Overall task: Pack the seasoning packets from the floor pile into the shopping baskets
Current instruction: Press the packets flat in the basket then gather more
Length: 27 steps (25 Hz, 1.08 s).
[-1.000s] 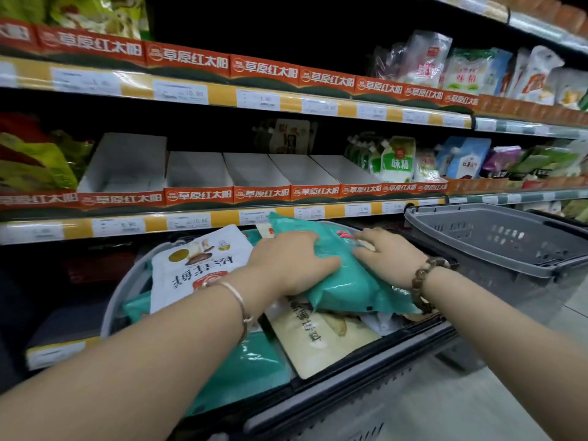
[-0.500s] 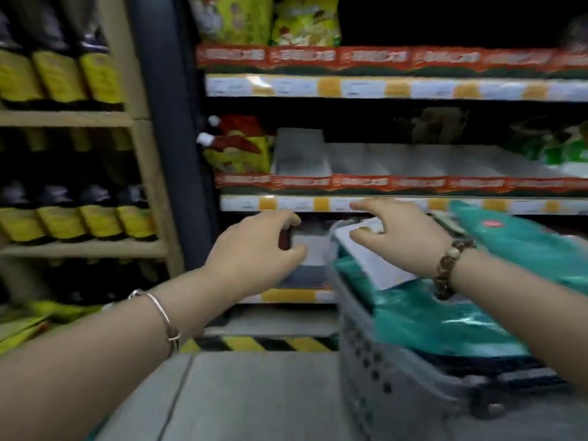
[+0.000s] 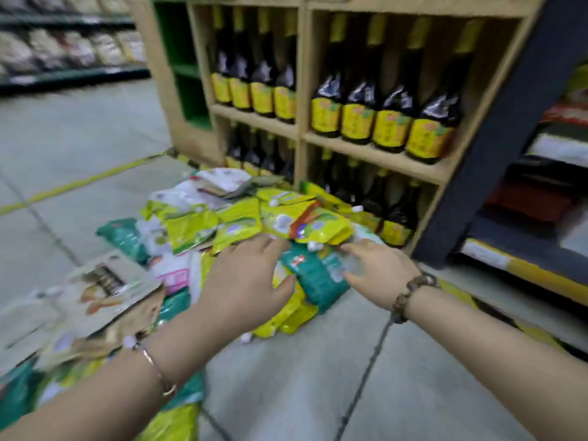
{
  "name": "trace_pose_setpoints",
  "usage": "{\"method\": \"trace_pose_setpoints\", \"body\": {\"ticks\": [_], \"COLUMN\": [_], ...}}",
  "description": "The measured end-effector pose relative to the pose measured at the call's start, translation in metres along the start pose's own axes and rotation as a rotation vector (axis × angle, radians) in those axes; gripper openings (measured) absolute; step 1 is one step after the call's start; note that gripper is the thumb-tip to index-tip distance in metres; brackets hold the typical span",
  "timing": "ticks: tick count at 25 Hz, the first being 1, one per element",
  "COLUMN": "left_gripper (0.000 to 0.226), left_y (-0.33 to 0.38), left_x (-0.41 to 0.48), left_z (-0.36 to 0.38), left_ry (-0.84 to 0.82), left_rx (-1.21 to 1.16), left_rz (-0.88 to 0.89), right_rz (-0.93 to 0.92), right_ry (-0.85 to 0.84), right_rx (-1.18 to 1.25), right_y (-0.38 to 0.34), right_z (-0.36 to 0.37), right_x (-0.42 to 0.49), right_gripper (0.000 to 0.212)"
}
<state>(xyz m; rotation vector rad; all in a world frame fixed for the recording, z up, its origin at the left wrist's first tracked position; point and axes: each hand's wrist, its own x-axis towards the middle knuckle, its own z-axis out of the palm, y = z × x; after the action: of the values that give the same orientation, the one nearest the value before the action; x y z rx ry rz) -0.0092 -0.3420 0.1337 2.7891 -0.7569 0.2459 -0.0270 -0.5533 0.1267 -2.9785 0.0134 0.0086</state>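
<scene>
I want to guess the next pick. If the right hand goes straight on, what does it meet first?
Probably the teal packet, which lies just ahead of the right hand. The blur hides whether the fingers already touch it.

My left grip point(image 3: 245, 281) and right grip point(image 3: 378, 272) hover with fingers loosely spread on either side of a teal packet point(image 3: 315, 278) at the near edge of the pile point(image 3: 222, 224) of yellow, white and teal seasoning packets on the grey floor point(image 3: 302, 377), beside a wooden shelf point(image 3: 302, 90) of dark bottles point(image 3: 388, 122) with yellow labels.
</scene>
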Motion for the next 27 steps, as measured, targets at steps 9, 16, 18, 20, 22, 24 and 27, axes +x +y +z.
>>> {"method": "trace_pose_setpoints", "body": {"ticks": [9,16,18,20,22,24,27], "left_gripper": [0.079,0.05,0.04,0.034,0.028,0.024,0.024], "left_y": [-0.145,-0.177,-0.181,-0.183,-0.183,-0.182,-0.19], "left_x": [-0.112,-0.154,-0.161,-0.163,-0.162,-0.163,-0.172], "left_z": [0.075,0.121,0.13,0.133,0.136,0.138,0.136], "left_ry": [-0.098,-0.127,-0.075,0.025,0.103,0.154,0.236], "left_rx": [-0.087,-0.213,-0.25,-0.311,-0.389,-0.465,-0.552], "left_rz": [-0.481,-0.771,-0.815,-0.853,-0.913,-0.953,-0.997], "right_rz": [-0.102,0.022,0.159,0.358,0.558,0.602,0.543], "right_ry": [-0.334,-0.591,-0.646,-0.629,-0.564,-0.492,-0.424], "right_rx": [0.21,0.501,0.653,0.812,0.864,0.815,0.947], "right_y": [-0.128,-0.201,-0.221,-0.239,-0.249,-0.255,-0.261], "right_z": [0.149,0.232,0.251,0.261,0.268,0.273,0.276], "right_x": [0.045,0.055,0.057,0.062,0.064,0.061,0.053], "right_gripper": [0.046,0.051,0.068,0.085,0.087,0.075,0.042]}}
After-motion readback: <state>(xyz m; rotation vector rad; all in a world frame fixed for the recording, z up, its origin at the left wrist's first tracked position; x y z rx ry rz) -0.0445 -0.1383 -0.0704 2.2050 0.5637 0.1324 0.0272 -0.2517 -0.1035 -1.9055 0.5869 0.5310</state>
